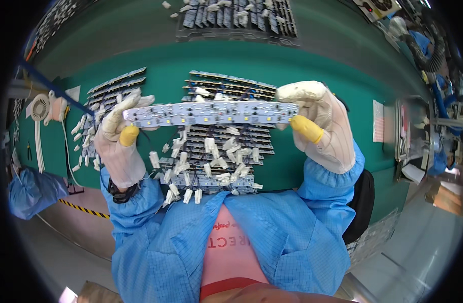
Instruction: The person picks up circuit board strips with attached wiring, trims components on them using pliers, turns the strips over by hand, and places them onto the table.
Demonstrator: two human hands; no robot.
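Observation:
A long white LED circuit board [206,114] is held level above the green table, its small parts and yellowish LEDs showing. My left hand [121,126], in a white glove with a yellow thumb cover, pinches the board's left end. At the right end, my right hand [317,118], gloved the same way, grips it between thumb and fingers. Beneath the board lies a stack of similar boards [251,140] with dark wires and several white connectors [211,146]. Another stack of boards [118,83] lies beside my left hand, partly hidden by it.
A clear tray of upright boards [236,34] stands at the far side. On the left are a small white fan [40,107] and a blue bar [55,86]. Sheets of paper [378,121] lie at the right table edge. A blue bag-like bundle [32,192] hangs lower left.

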